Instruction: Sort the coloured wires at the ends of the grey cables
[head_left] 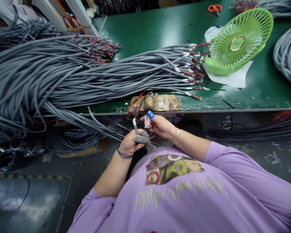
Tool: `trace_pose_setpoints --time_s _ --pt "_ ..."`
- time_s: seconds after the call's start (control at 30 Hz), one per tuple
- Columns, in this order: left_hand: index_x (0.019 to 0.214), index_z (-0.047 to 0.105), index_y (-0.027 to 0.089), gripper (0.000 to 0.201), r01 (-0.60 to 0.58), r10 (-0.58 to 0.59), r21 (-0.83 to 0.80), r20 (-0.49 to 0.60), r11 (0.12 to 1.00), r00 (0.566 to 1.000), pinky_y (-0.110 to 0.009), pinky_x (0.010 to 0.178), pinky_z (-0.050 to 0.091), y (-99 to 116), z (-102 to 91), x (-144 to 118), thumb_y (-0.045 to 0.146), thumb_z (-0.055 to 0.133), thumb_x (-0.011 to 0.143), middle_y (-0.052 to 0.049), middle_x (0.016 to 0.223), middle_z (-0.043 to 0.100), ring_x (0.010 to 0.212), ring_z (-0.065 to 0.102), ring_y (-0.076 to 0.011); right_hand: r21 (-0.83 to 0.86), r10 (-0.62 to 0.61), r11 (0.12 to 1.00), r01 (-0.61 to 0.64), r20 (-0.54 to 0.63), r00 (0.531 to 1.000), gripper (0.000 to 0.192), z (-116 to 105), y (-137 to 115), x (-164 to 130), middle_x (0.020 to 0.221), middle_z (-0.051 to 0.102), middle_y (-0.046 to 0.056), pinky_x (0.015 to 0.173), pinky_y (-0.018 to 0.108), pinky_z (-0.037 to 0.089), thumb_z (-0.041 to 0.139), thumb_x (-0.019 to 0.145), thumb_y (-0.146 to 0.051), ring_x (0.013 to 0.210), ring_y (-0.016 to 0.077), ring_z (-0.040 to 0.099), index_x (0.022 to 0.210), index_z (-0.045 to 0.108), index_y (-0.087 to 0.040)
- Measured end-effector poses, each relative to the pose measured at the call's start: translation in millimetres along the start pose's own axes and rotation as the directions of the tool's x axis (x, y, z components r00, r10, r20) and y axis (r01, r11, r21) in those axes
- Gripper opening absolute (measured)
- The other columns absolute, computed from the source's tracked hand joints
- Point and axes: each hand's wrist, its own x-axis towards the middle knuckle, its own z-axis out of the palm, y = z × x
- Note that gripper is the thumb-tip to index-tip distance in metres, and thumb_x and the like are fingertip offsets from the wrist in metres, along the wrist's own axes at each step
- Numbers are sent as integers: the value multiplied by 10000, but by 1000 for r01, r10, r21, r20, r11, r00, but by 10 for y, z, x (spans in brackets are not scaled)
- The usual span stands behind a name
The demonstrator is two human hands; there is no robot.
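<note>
My left hand (pixel 132 141) is closed around the end of a grey cable (pixel 135 128), with thin coloured wires (pixel 151 144) fanning out past my taped thumb. My right hand (pixel 160 125), one fingertip capped in blue, pinches a small pink part (pixel 147 121) just above those wires. Both hands are held close to my chest, below the edge of the green table (pixel 160 29). A small wooden fixture (pixel 157 103) wrapped in tape sits on the table edge right above my hands.
A big bundle of grey cables (pixel 63 74) with stripped red ends lies across the table's left and middle. A green fan (pixel 237 40) stands on white paper at the right, orange scissors (pixel 214 8) behind it. More grey cable coils (pixel 288 53) lie at far right.
</note>
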Motion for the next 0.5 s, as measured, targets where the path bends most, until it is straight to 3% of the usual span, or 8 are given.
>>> trace_pose_setpoints --time_s 0.23,0.5 --pt "512 623 144 186 30 -30 16 26 999 999 -178 290 158 5 19 60 274 755 521 3 365 472 249 306 -45 35 -31 999 34 -65 997 470 28 12 9 586 542 -31 482 191 366 783 639 -566 532 65 454 687 584 -143" --pt "505 593 111 220 35 -34 -21 64 999 997 -172 278 159 17 24 88 255 759 505 17 360 456 243 304 -38 64 16 998 -16 0 1000 514 8 26 -1 581 553 -28 448 183 357 705 688 -645 490 62 445 710 581 -146"
